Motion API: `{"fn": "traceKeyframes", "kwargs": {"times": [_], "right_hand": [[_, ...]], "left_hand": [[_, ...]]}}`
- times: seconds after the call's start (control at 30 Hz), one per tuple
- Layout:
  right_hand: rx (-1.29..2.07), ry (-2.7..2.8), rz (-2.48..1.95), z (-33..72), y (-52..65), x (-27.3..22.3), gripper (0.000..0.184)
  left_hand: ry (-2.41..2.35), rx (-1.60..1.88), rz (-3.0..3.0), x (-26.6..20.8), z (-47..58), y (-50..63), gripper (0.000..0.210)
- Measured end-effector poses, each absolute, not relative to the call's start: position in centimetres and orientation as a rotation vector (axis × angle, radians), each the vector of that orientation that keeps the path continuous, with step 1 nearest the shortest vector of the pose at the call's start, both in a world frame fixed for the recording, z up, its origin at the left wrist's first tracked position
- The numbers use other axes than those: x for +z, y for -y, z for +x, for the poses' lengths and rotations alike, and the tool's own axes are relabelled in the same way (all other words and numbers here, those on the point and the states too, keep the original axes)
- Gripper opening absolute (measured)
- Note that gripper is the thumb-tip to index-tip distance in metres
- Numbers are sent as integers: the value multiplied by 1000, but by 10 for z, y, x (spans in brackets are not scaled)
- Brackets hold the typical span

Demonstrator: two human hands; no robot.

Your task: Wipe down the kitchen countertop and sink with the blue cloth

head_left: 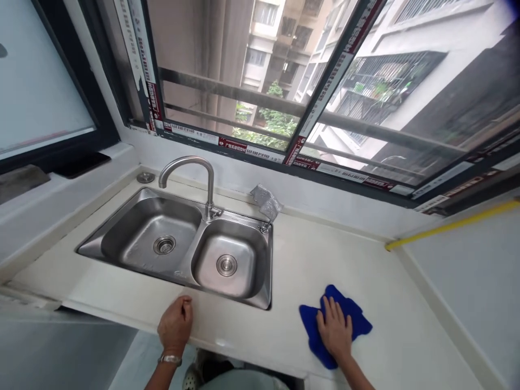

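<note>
Under my right hand a blue cloth lies spread on the pale countertop, to the right of the sink. The palm rests on the cloth with the fingers stretched out flat. My left hand, with a metal bracelet at the wrist, is curled into a loose fist by the counter's front edge. It is just in front of the double-bowl steel sink, and nothing shows in its fingers.
A curved steel faucet rises behind the sink bowls. Crumpled silvery wrap sits at the sink's back right corner. A dark flat object lies on the left ledge. A yellow pipe runs along the right wall, and windows stand behind the counter.
</note>
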State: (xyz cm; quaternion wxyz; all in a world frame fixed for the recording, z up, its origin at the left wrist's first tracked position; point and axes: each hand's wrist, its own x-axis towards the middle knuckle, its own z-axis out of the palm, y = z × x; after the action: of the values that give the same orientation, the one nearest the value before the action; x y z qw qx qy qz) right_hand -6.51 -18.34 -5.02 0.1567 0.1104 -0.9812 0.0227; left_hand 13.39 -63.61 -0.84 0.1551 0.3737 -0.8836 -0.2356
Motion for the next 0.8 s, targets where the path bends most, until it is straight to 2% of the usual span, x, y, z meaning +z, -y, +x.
{"fn": "traceKeyframes", "kwargs": {"times": [0.2,0.37,0.8], "right_hand": [[69,2788,649,-8,241,-38,66],[77,2768,1066,-15,277,-19,71],[143,2753,1187,-124,318,-14,61]], "left_hand": [[2548,-644,1001,-8,132,635,28],[2536,-651,1094,-3,131,632,28],[2575,-698,1302,10,127,631,29]]}}
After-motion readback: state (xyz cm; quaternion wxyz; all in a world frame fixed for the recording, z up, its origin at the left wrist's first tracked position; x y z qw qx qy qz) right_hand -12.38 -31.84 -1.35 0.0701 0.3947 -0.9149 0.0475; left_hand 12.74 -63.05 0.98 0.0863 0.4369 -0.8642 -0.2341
